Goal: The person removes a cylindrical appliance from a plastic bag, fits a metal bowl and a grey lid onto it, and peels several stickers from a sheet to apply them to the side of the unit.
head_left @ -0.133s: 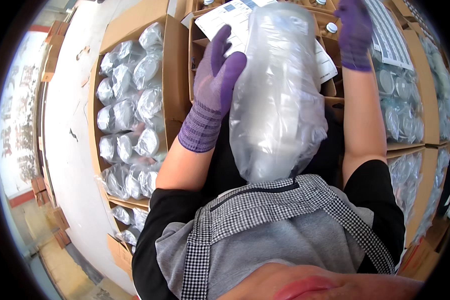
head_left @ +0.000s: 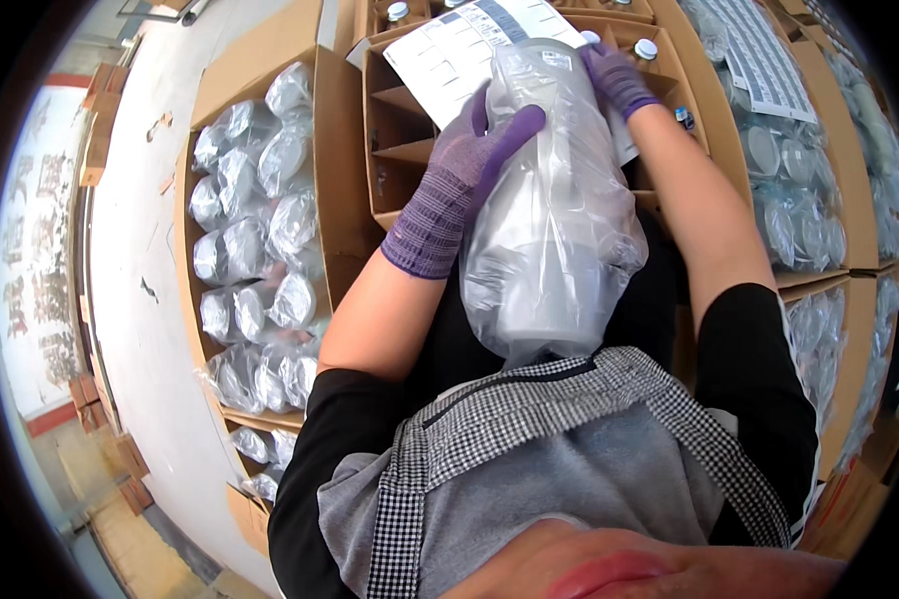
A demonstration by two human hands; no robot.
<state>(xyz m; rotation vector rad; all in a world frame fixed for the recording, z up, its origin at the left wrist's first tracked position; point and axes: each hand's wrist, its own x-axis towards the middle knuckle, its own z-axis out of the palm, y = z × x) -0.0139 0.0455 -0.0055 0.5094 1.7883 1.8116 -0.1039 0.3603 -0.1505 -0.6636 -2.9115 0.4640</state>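
Note:
A long clear container in a loose plastic bag [head_left: 559, 210] lies across my lap, its far end resting over the edge of a divided carton. My left hand [head_left: 484, 145], in a purple knit glove, grips its left side, the thumb laid over the top and the fingers partly hidden. On the far right side, my gloved right hand [head_left: 617, 80] holds the bag's edge with its fingers curled against it. What exactly is inside the bag is blurred by the film. A printed white sheet [head_left: 449, 60] lies beneath the far end.
The divided carton [head_left: 395, 165] in front holds several capped bottles [head_left: 645, 50]. To my left stands an open carton [head_left: 345, 150] full of bagged clear containers [head_left: 240, 170]. More bagged containers [head_left: 794, 160] fill cartons to my right, with a printed sheet [head_left: 769, 70] on top.
Both hands have come in from apart onto the bagged container, the right one moving left and nearer. The bagged container has shifted slightly toward me.

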